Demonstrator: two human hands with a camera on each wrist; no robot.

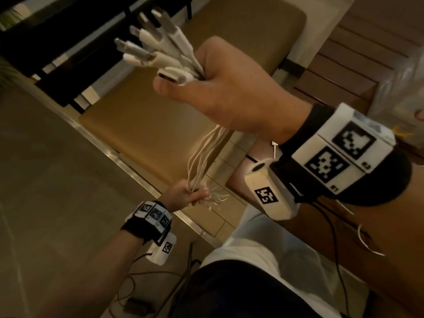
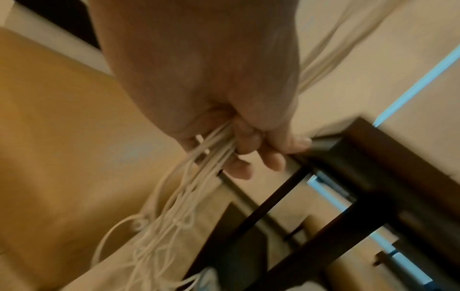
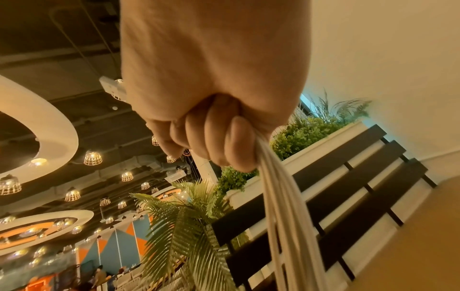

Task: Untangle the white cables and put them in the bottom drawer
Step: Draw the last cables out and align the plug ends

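gripping white cables (image 1: 202, 157) in raised right hand (image 1: 231, 92), left hand (image 1: 183, 193) fingers curled round lower strands

One bundle of thin white cables (image 1: 202, 161); about seven white plug ends (image 1: 156, 49) fan out above the fist, exact number unclear. Two hands (image 1: 229, 95) grip it. One tan cushioned bench (image 1: 142, 125).

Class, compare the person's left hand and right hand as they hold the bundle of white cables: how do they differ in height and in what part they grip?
The right hand is raised high; the left hand is much lower. The right hand grips the bundle of white cables just below the plug ends, which fan out above it; the left hand grips the thin strands, with loose tangled ends beyond it. Both are fists around the same bundle.
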